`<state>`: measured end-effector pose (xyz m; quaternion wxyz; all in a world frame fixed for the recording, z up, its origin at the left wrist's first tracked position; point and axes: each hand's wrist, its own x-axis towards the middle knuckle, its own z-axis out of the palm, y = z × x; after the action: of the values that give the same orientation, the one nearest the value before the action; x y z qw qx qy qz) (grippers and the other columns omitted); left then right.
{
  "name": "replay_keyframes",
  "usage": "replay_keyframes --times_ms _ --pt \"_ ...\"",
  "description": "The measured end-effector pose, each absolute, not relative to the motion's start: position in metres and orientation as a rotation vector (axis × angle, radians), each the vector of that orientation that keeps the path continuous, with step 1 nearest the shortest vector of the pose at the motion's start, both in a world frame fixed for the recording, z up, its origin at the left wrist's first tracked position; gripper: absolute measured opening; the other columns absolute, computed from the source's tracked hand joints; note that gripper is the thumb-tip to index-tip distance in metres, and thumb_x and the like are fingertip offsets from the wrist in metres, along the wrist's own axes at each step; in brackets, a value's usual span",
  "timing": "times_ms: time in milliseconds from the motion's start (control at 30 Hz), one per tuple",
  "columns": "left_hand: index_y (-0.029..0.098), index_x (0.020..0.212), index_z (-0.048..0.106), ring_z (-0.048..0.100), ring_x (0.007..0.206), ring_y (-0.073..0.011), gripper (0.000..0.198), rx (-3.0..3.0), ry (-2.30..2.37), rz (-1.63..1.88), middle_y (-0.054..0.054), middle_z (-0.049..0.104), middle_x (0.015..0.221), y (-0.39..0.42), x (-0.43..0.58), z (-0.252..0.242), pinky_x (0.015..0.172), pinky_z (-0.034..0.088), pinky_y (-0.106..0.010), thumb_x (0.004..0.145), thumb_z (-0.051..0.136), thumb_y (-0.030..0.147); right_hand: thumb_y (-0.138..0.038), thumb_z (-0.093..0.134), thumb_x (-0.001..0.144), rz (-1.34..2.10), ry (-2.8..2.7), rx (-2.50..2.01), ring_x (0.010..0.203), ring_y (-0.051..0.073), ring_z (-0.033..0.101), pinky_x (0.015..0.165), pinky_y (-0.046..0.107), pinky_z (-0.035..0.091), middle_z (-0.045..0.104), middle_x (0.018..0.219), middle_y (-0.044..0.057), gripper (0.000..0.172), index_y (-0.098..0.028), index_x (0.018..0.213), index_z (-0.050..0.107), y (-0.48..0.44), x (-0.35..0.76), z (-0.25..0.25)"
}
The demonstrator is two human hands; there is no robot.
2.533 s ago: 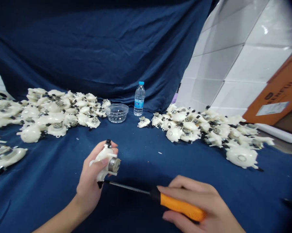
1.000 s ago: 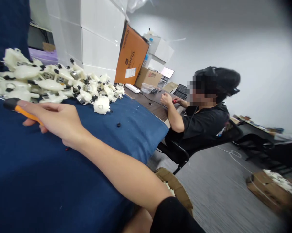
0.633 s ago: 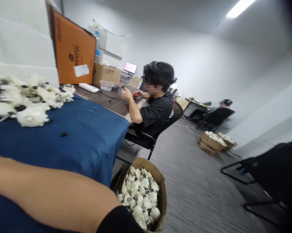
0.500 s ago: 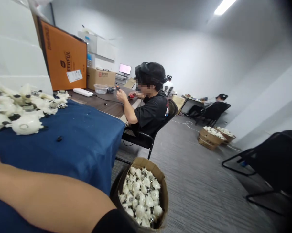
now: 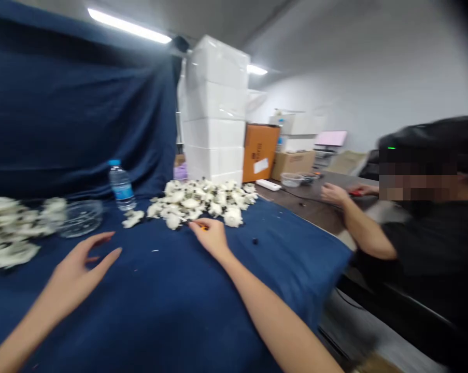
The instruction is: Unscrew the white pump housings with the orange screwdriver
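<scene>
I saw my right hand [image 5: 210,237] on the blue-draped surface [image 5: 171,311], fingers curled over the screwdriver [image 5: 204,227]. Only a sliver of its orange handle showed at the fingertips, just in front of the pile of white plastic parts [image 5: 202,199]. My left hand [image 5: 82,264] hung open and empty, near the clear bowl [image 5: 80,217]; blur hid what lay in the bowl. A water bottle [image 5: 121,185] stood just behind the bowl, and a second pile [image 5: 8,228] lay to its left. A co-worker's hand [image 5: 332,193] rested on the brown desk [image 5: 315,210] alongside.
</scene>
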<state>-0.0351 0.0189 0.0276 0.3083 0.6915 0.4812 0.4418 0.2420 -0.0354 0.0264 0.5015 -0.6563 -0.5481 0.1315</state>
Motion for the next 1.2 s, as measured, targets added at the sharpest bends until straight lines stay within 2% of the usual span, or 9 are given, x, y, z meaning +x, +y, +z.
replay_keyframes --times_ms 67,167,267,367,567,733,900,1000,1200 --pt "0.014 0.121 0.055 0.049 0.119 -0.0385 0.051 2.07 1.406 1.221 -0.016 0.057 0.122 0.054 -0.04 0.026 0.098 0.04 -0.05 0.077 0.065 0.039 -0.032 0.058 0.093 0.337 -1.325 -1.581 0.097 0.022 0.063 0.081 0.04 0.054 0.062 0.116 0.008 0.027 -0.016 0.115 0.06 -0.026 0.245 0.022" --pt "0.012 0.127 0.049 0.045 0.123 -0.035 0.053 2.095 1.462 1.275 -0.017 0.054 0.125 0.099 -0.027 0.014 0.107 0.03 -0.051 0.079 0.062 0.029 -0.034 0.058 0.093 0.335 -1.33 -1.587 0.093 0.021 0.064 0.079 0.039 0.055 0.064 0.112 0.007 0.026 -0.015 0.112 0.061 -0.022 0.246 0.021" --pt "0.015 0.133 0.044 0.042 0.127 -0.0305 0.056 2.122 1.446 1.309 -0.015 0.048 0.135 0.132 -0.004 0.007 0.108 0.032 -0.048 0.081 0.062 0.024 -0.037 0.059 0.091 0.316 -1.356 -1.57 0.083 0.019 0.066 0.079 0.039 0.054 0.068 0.096 0.005 0.026 -0.013 0.1 0.065 -0.021 0.244 0.023" --pt "0.019 0.132 0.047 0.048 0.122 -0.0303 0.049 2.131 1.444 1.297 -0.012 0.046 0.138 0.16 0.015 0.006 0.1 0.04 -0.054 0.087 0.061 0.031 -0.048 0.066 0.08 0.284 -1.343 -1.546 0.078 0.027 0.069 0.08 0.041 0.052 0.073 0.08 0.008 0.036 -0.014 0.09 0.072 -0.017 0.244 0.025" --pt "0.016 0.117 0.058 0.06 0.102 -0.0236 0.033 2.114 1.391 1.225 -0.009 0.059 0.118 0.194 0.021 0.0 0.087 0.05 -0.046 0.089 0.06 0.033 -0.057 0.068 0.069 0.275 -1.249 -1.553 0.072 0.031 0.07 0.067 0.037 0.054 0.075 0.071 0.009 0.045 -0.016 0.087 0.075 -0.006 0.248 0.025" --pt "0.015 0.106 0.061 0.058 0.1 -0.0223 0.025 2.073 1.263 1.258 -0.008 0.058 0.116 0.189 -0.011 -0.006 0.086 0.05 -0.043 0.087 0.062 0.03 -0.056 0.07 0.067 0.289 -1.154 -1.57 0.062 0.026 0.065 0.048 0.03 0.046 0.073 0.065 0.007 0.045 -0.016 0.087 0.075 -0.009 0.242 0.028" --pt "0.016 0.095 0.055 0.056 0.072 -0.0127 0.031 1.942 1.063 1.171 -0.003 0.059 0.101 0.16 -0.05 -0.007 0.064 0.049 -0.028 0.071 0.075 0.024 -0.055 0.072 0.063 0.338 -1.134 -1.552 0.064 0.023 0.063 0.046 0.027 0.04 0.071 0.066 0.006 0.045 -0.016 0.084 0.075 -0.014 0.237 0.032" --pt "0.019 0.097 0.052 0.054 0.067 -0.0099 0.041 1.843 0.944 1.101 -0.003 0.057 0.105 0.13 -0.067 -0.007 0.056 0.044 -0.023 0.065 0.077 0.024 -0.054 0.074 0.062 0.385 -1.133 -1.543 0.057 0.019 0.058 0.047 0.027 0.04 0.07 0.064 0.006 0.045 -0.015 0.085 0.075 -0.016 0.235 0.035" --pt "0.019 0.109 0.05 0.06 0.067 -0.0146 0.034 1.63 0.784 0.934 -0.004 0.063 0.084 0.068 -0.083 -0.01 0.061 0.045 -0.027 0.083 0.058 0.038 -0.056 0.069 0.073 0.675 -1.163 -1.486 0.042 0.009 0.043 0.041 0.023 0.029 0.066 0.062 0.005 0.048 -0.012 0.091 0.072 -0.021 0.216 0.034"
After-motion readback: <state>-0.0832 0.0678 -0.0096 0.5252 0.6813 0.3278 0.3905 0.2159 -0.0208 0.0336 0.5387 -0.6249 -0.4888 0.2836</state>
